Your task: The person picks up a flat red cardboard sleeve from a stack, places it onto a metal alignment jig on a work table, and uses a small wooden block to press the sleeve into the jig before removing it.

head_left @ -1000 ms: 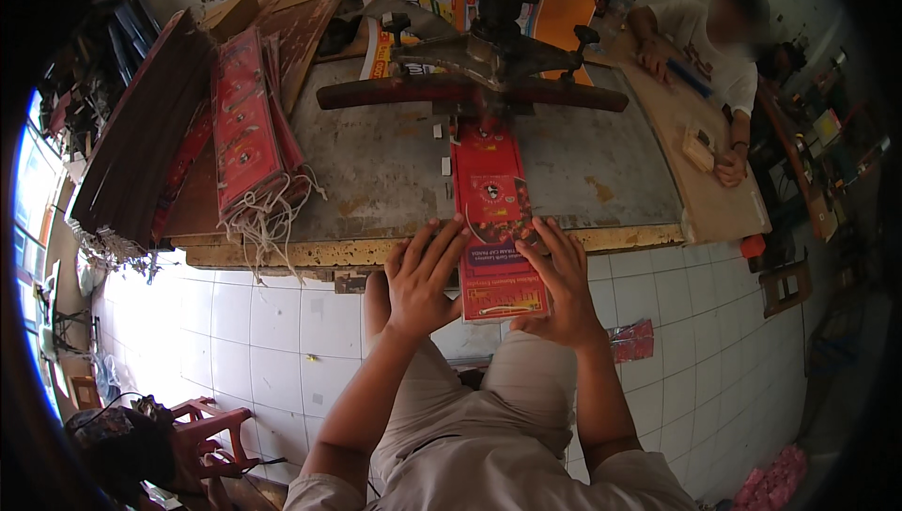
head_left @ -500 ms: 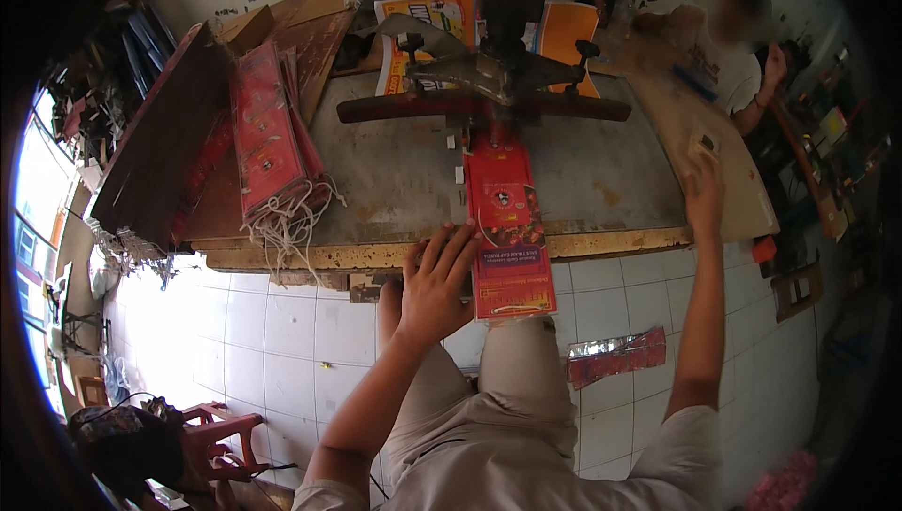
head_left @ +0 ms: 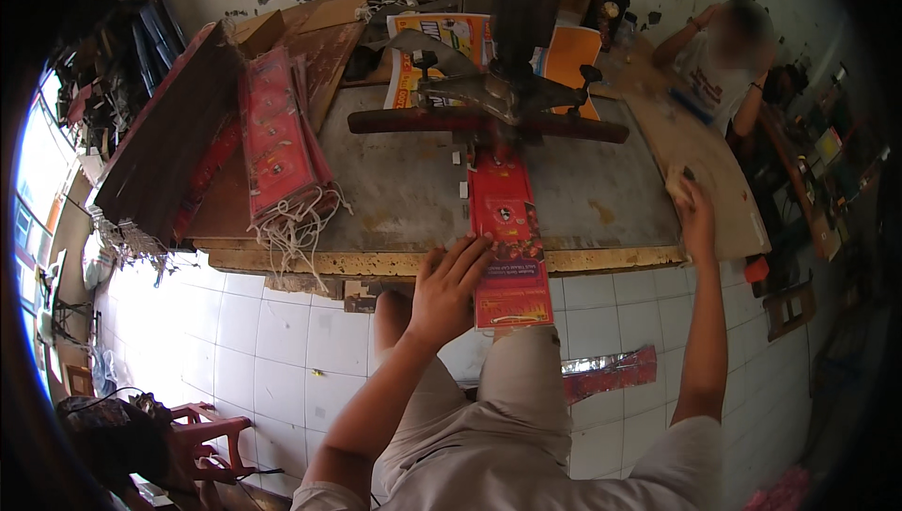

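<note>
A long red printed plastic strip point(head_left: 508, 220) runs from under a dark metal press point(head_left: 507, 98) across the grey work plate, its near end hanging over the table's front edge above my lap. My left hand point(head_left: 451, 290) rests along the strip's left side, fingers stretched and fingertips on it. At the table's right edge my right hand point(head_left: 696, 220) has its fingers closed round a small pale block-like thing point(head_left: 678, 182) with a dark spot on top; its kind is not clear. The strip's far end is hidden beneath the press.
Left on the table lie a stack of red strips point(head_left: 275, 135) with white strings and a dark bundle point(head_left: 164, 135). Printed sheets point(head_left: 573, 60) lie behind the press. Another person point(head_left: 719, 79) sits at the far right. A shiny red strip point(head_left: 611, 375) lies on the tiled floor.
My right hand has closed on the small pale thing it was reaching toward. My left hand keeps its place by the strip. The other person has raised a hand to the head.
</note>
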`<state>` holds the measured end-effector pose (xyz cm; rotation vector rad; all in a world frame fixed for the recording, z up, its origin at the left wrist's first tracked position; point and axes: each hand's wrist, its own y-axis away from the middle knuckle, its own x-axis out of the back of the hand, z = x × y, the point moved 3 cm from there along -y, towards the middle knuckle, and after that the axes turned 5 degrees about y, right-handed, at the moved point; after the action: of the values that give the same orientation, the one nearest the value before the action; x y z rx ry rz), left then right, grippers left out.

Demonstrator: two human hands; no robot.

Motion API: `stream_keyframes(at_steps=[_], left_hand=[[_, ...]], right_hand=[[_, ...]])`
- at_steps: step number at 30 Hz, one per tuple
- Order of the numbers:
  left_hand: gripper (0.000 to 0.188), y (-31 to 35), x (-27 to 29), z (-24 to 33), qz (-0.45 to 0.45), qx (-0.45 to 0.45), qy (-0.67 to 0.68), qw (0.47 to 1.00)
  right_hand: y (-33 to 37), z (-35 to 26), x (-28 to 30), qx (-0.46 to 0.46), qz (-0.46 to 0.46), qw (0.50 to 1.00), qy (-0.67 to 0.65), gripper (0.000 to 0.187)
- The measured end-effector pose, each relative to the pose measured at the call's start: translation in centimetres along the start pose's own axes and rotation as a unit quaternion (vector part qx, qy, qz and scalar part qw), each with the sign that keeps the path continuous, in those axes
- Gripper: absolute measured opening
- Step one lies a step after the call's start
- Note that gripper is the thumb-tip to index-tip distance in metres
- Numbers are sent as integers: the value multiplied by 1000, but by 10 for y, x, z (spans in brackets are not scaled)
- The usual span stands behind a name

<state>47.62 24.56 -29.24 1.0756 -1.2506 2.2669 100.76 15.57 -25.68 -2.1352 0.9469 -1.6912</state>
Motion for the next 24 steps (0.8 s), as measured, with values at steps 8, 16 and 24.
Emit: stream_keyframes(at_steps=[8,16,24], left_hand=[[66,7,-12,-1,6,12,-3,1000],[67,7,-15,-2,13,19,3,1000],[68,2,-10,2,7,20,16,1000]], right_hand=[[89,-254,42,188,-96,965,-155,64],[43,-322,-30,246,-147,941,-179,52],[-4,-315,-100,258,-96,952,-133,48]])
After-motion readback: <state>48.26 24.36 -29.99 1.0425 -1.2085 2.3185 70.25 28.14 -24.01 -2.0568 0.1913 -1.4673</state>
